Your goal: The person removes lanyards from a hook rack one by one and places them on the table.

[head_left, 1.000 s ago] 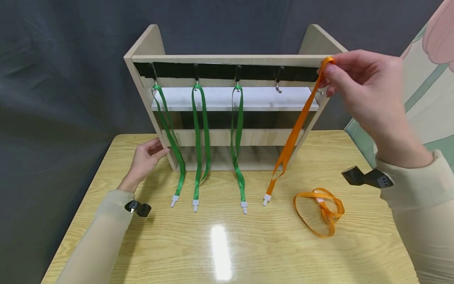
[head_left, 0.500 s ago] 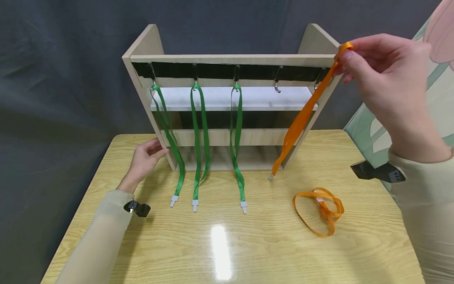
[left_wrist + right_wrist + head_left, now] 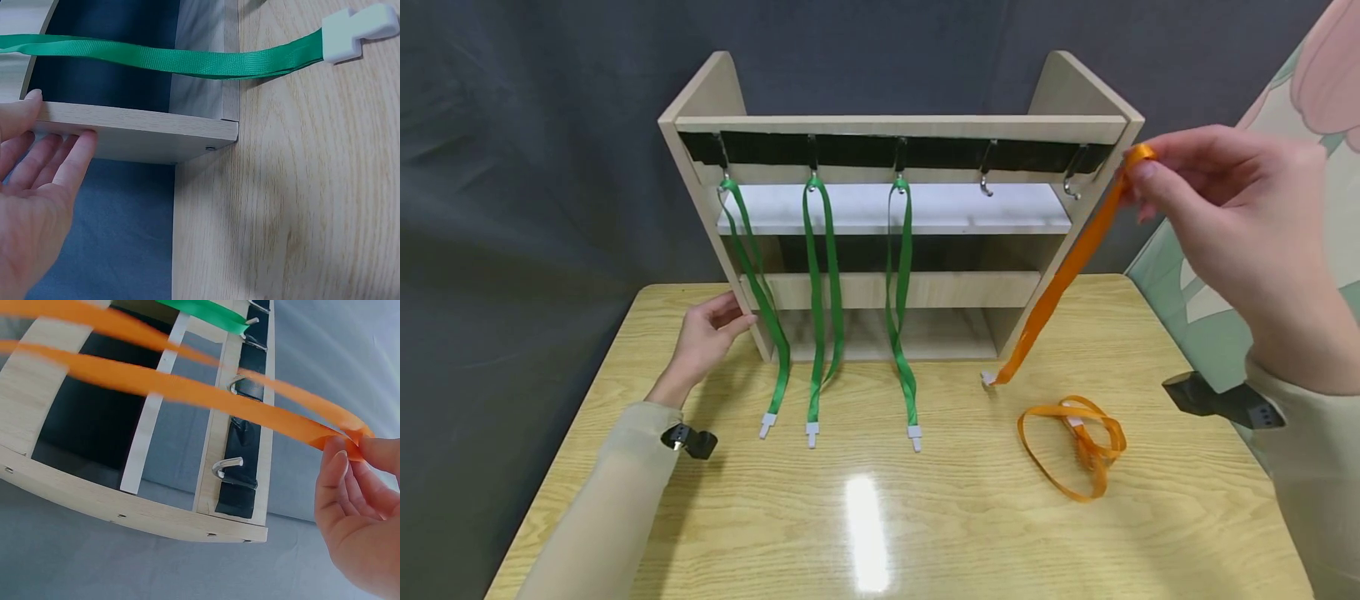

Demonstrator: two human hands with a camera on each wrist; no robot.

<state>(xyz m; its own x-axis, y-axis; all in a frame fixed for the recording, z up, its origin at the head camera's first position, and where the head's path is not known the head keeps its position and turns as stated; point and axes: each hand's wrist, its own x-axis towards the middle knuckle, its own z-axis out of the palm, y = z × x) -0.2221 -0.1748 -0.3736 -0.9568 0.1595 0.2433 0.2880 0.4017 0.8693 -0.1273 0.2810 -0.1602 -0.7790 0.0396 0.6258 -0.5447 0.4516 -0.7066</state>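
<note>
Between thumb and fingers my right hand (image 3: 1247,208) pinches the top loop of an orange lanyard (image 3: 1060,283), just right of the wooden rack (image 3: 895,125). The strap slants down left to its pale clip (image 3: 988,378), close over the table. In the right wrist view a bare hook (image 3: 226,467) shows beside the orange strap. My left hand (image 3: 703,337) grips the rack's left side panel (image 3: 137,122) low down, thumb at its front edge and fingertips on the outer face. Three green lanyards (image 3: 817,283) with white clips hang from the left hooks.
A second orange lanyard (image 3: 1097,454) lies coiled on the wooden table (image 3: 760,517) at front right. Another bare hook (image 3: 986,185) is fourth from the left on the black strip (image 3: 940,155). Dark cloth (image 3: 880,58) hangs behind the rack.
My right hand has moved right, away from the rack's front, rising and then lowering. The orange lanyard swung along with it, uncovering the rightmost hook. My left hand stays put.
</note>
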